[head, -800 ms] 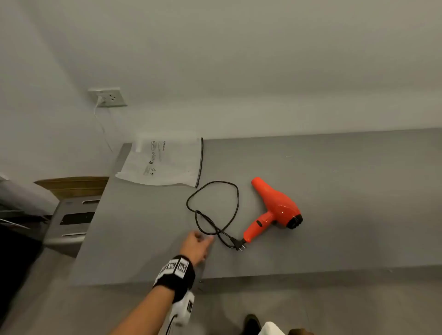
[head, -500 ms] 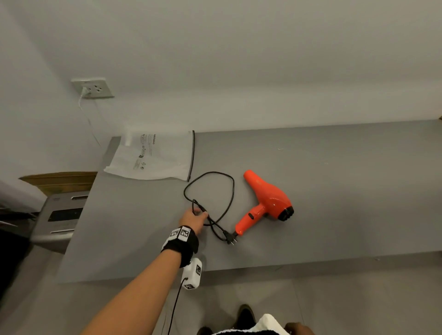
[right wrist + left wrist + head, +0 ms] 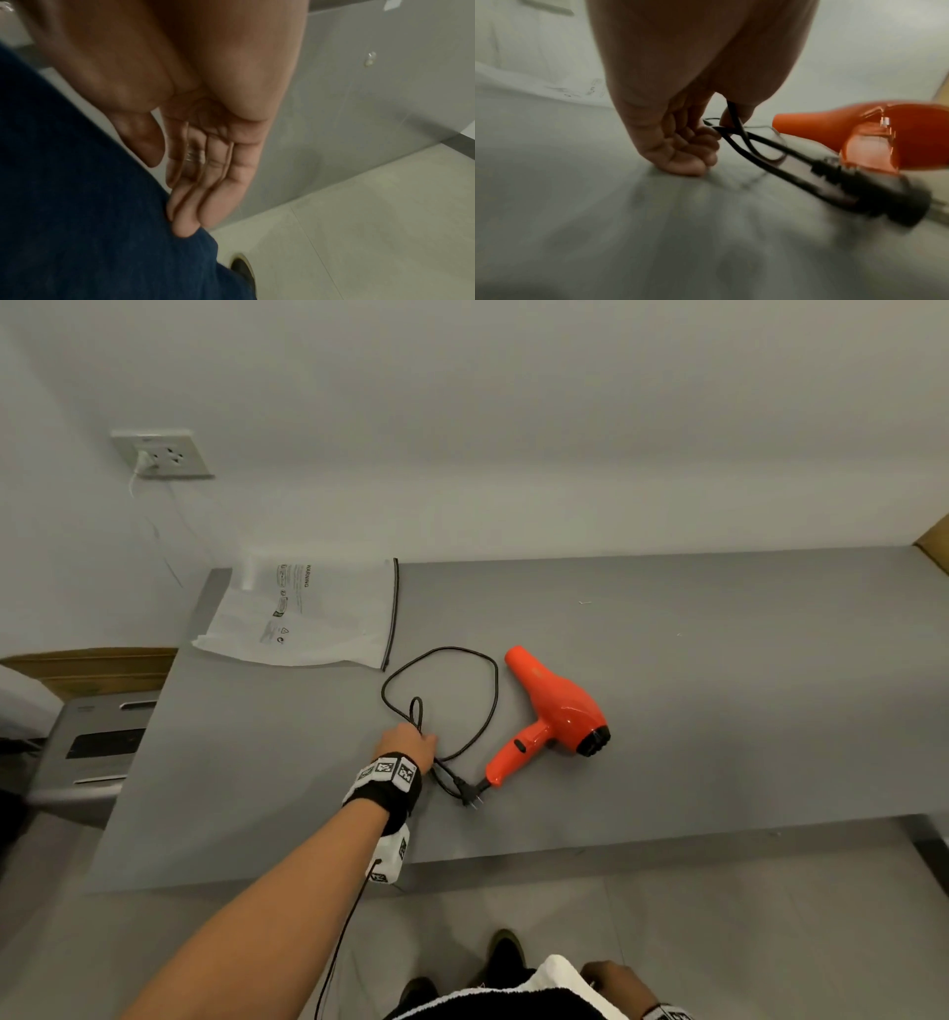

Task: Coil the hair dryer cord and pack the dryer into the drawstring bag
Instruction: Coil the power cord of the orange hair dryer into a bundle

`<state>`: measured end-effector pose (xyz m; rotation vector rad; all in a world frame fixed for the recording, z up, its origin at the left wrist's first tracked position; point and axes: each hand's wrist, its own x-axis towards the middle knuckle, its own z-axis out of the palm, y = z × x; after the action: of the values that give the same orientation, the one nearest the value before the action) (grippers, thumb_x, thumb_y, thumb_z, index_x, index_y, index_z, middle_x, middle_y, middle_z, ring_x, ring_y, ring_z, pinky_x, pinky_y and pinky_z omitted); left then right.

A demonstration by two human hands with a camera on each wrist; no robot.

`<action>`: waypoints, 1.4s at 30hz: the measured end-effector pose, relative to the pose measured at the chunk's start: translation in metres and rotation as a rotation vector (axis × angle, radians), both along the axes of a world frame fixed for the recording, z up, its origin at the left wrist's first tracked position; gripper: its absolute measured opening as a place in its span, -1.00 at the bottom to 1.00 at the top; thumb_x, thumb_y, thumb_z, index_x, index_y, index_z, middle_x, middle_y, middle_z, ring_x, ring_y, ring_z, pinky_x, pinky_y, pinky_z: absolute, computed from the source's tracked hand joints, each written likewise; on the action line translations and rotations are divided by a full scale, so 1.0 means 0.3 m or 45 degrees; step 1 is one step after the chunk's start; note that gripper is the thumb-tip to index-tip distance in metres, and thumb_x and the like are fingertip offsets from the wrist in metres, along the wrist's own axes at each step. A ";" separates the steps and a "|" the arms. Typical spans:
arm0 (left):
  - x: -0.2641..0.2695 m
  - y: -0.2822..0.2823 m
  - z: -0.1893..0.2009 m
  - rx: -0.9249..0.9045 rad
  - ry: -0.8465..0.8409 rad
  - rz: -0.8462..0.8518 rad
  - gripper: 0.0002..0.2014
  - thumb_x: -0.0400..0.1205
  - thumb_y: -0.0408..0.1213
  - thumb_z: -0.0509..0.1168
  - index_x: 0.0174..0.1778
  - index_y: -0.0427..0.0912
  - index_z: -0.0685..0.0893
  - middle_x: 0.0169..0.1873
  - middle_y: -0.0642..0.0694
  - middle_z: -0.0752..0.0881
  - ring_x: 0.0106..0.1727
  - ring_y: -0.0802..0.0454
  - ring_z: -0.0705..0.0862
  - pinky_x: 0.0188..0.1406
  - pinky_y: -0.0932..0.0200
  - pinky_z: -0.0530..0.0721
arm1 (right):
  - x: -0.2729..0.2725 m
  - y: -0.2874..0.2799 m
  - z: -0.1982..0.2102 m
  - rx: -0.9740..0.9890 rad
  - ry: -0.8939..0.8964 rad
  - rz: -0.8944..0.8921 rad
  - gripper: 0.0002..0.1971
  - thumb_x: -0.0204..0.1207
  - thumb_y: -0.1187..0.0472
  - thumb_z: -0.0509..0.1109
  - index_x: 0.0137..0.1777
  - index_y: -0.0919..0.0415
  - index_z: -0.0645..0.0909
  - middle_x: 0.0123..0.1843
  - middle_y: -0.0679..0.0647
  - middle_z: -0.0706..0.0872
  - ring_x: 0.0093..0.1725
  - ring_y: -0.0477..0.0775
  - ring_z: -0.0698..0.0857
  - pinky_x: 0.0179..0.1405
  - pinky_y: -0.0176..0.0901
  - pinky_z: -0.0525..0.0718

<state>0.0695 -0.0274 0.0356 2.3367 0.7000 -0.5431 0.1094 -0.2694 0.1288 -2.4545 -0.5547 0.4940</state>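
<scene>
Two hands, well apart: the right hand (image 3: 203,172) hangs by the leg, fingers straight, holding nothing. Left hand (image 3: 408,744) pinches the cord (image 3: 493,695); dryer (image 3: 557,711) lies right of it, bag (image 3: 308,613) beyond.

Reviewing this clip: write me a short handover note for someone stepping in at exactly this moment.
Left hand: pinches a small fold of the black cord on the grey table.
Right hand: hangs open by the leg, holding nothing.
Orange hair dryer: lies on its side right of the cord loop; the plug lies by the handle end.
Drawstring bag: flat at the table's far left corner, untouched.
Done: first fold of cord gathered.
Left: coil the remaining cord, put the dryer into the bag.
</scene>
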 end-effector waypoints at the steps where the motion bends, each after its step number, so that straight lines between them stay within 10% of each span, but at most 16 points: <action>1: 0.006 0.009 -0.008 -0.077 -0.046 0.036 -0.70 0.72 -0.15 0.19 -0.04 -0.35 0.64 -0.14 -0.22 0.68 -0.14 -0.19 0.65 -0.08 0.10 0.62 | -0.042 -0.016 -0.032 0.080 0.023 -0.088 0.09 -0.19 -0.41 0.78 0.27 0.01 0.33 -0.23 -0.08 0.40 -0.32 0.08 0.28 -0.36 0.07 0.51; 4: -0.009 0.013 0.039 -0.523 -0.206 0.229 -0.79 0.73 -0.23 0.12 0.12 -0.33 0.50 -0.08 -0.31 0.80 -0.11 -0.32 0.82 -0.10 -0.16 0.84 | -0.430 -0.140 -0.210 -0.481 0.371 0.097 -0.90 0.64 0.13 0.40 0.01 -0.04 0.76 -0.23 0.09 0.78 -0.31 0.17 0.78 -0.15 0.03 0.76; 6: -0.036 -0.001 0.099 -0.721 -0.307 0.318 -0.93 0.80 -0.34 0.06 0.07 -0.26 0.42 -0.21 -0.29 0.77 -0.19 -0.33 0.82 -0.17 -0.16 0.85 | -0.613 -0.206 -0.344 -0.470 0.445 0.074 -0.80 0.70 0.21 0.26 -0.09 -0.01 0.65 -0.31 0.00 0.76 -0.40 0.15 0.78 -0.44 -0.20 0.71; 17: -0.060 -0.073 0.505 -0.963 -0.710 0.030 -0.90 0.83 -0.28 0.10 0.00 -0.17 0.41 -0.26 -0.24 0.68 -0.26 -0.22 0.74 -0.04 -0.22 0.82 | -0.231 0.176 0.042 0.487 0.018 -0.182 -0.72 0.64 0.11 0.41 0.30 0.11 0.64 0.02 0.05 0.76 -0.09 -0.03 0.75 -0.09 -0.37 0.63; 21: -0.050 -0.071 0.595 -0.895 -0.796 -0.065 -0.89 0.80 -0.26 0.14 -0.04 -0.14 0.42 -0.30 -0.21 0.69 -0.32 -0.18 0.71 -0.07 -0.24 0.81 | -0.211 0.288 0.104 0.640 0.159 -0.231 -0.86 0.64 0.11 0.36 0.12 0.09 0.57 -0.06 0.13 0.80 -0.24 0.09 0.81 -0.22 0.15 0.85; 42: -0.070 0.132 0.616 -0.871 -0.820 -0.017 -0.77 0.75 -0.37 0.25 0.20 -0.19 0.80 -0.36 -0.01 0.70 -0.46 0.14 0.40 -0.55 0.34 0.31 | -0.149 0.159 0.193 1.199 0.110 -0.785 -0.79 0.77 0.29 0.19 0.00 0.31 0.65 -0.30 0.25 0.74 -0.47 0.17 0.61 -0.52 -0.08 0.61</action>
<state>0.0485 0.0121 0.2205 1.7066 0.1478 0.0042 0.0648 -0.2216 0.1866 -1.5549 0.0493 0.0400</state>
